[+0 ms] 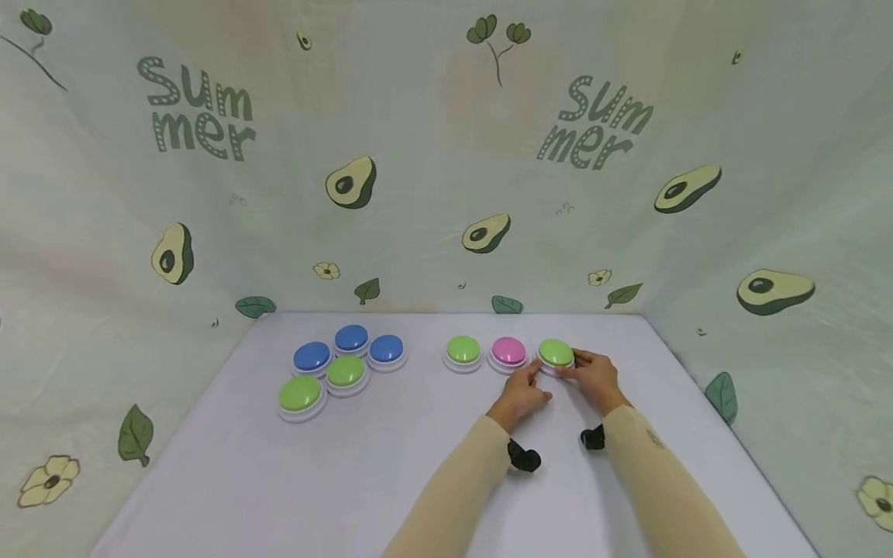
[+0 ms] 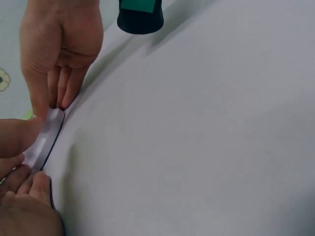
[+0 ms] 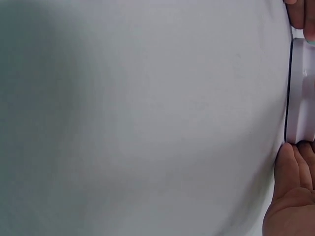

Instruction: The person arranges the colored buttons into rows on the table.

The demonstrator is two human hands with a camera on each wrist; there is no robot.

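A green dome button (image 1: 555, 353) on a white round base stands at the right end of a row of three on the table. My right hand (image 1: 596, 380) grips it, thumb at the front of the base and fingers along its right side. My left hand (image 1: 522, 397) touches the base's left side with its fingertips, while its thumb sticks out in front, apart from the button. In the left wrist view the white base (image 2: 47, 137) sits between both hands. In the right wrist view, right fingertips meet the edge of the base (image 3: 298, 93), and left fingertips show at the opposite end.
A pink button (image 1: 508, 351) stands just left of my hands, with another green button (image 1: 463, 350) beyond it. Farther left cluster blue buttons (image 1: 352, 338) and green buttons (image 1: 300, 395). Patterned cloth (image 1: 432, 155) rises behind the white table (image 1: 391, 465). Black wrist devices (image 1: 525, 457) hang under both forearms.
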